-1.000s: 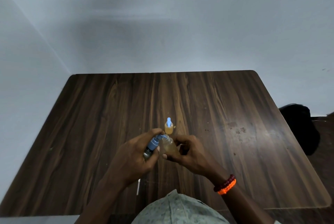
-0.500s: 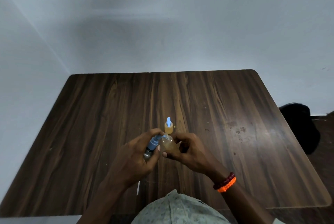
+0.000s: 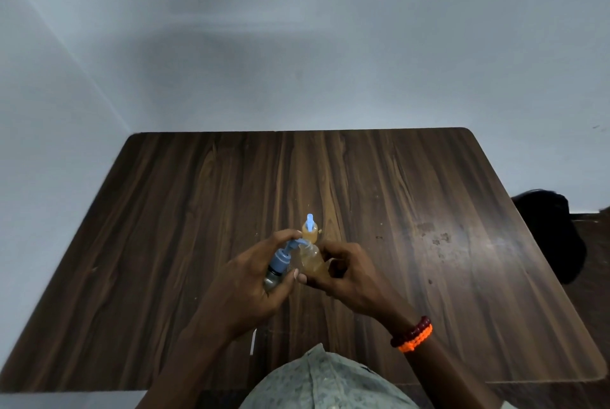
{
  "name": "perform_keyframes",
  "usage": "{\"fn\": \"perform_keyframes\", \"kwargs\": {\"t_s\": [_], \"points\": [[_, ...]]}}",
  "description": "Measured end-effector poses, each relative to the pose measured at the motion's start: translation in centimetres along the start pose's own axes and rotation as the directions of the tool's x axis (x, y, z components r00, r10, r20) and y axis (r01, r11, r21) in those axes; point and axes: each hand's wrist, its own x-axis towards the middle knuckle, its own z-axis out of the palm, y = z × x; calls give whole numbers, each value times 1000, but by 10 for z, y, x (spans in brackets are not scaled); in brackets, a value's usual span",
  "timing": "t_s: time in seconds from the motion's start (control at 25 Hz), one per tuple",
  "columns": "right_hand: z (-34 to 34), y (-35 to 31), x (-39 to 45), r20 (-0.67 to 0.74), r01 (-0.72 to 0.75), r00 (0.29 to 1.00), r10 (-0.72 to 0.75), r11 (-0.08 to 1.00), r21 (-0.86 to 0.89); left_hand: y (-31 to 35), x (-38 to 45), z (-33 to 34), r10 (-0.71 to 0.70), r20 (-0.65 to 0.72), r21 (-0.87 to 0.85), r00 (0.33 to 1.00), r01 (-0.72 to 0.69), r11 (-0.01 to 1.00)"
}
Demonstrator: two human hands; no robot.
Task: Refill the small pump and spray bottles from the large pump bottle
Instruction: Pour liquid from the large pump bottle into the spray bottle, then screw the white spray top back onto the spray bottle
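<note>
1. Dark wood-grain tabletop [image 3: 379, 177] fills the middle and lower frame; pale wall behind it across the upper frame.
2. Left hand [image 3: 244, 289] sits just left of frame centre. Its fingers curl round the large pump bottle [image 3: 276, 268], held tilted with the blue pump head pointing up and to the right.
3. One left finger lies over the top of the pump head; the blue spout reaches to the mouth of the bottle in the other hand.
4. Right hand [image 3: 343, 273] sits just right of centre. Its fingers and thumb wrap the small open bottle [image 3: 310, 260], a clear bottle with amber liquid in its lower part, held leaning a little to the left, neck up.
5. The two held bottles touch or nearly touch at spout and neck; which one, cannot tell.
6. Second small bottle [image 3: 310, 230] stands upright on the tabletop just beyond the hands, amber contents, light blue pump top fitted.
7. Red and orange bracelets [image 3: 412, 332] circle the right wrist, lower right of centre.
8. A thin white strip [image 3: 253, 341] lies on the tabletop near the lower edge, beneath the left forearm.
9. Dark object [image 3: 558, 237] lies off the tabletop at the right edge; identity unclear.
10. Patterned garment [image 3: 323, 382] shows at bottom centre.
</note>
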Motion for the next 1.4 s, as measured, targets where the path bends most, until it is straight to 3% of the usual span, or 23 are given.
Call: {"fn": "perform_keyframes", "kwargs": {"t_s": [0.08, 0.24, 0.6, 0.88, 1.0, 1.4], "points": [[-2, 1, 3, -7, 10, 1000, -10, 1000, -8, -5, 2, 1, -21, 28, -98, 999, 24, 995], [-2, 1, 6, -15, 20, 1000, -20, 999, -32, -14, 5, -1, -47, 76, -126, 996, 57, 990], [-4, -8, 26, -54, 59, 997, -59, 998, -7, -14, 30, -16, 8, 16, -206, 1000, -4, 978], [-5, -6, 33, -99, 31, 995, -29, 999, 20, -47, 54, -15, -141, -91, -284, 986, 110, 953], [-6, 3, 30, -89, -34, 995, 36, 999, 24, -69, 61, -6, -268, -97, -275, 959, 233, 933], [-4, 3, 13, -148, -112, 981, 125, 989, 95, -137, 77, 13, -399, 134, -114, 907, 414, 903]]}}
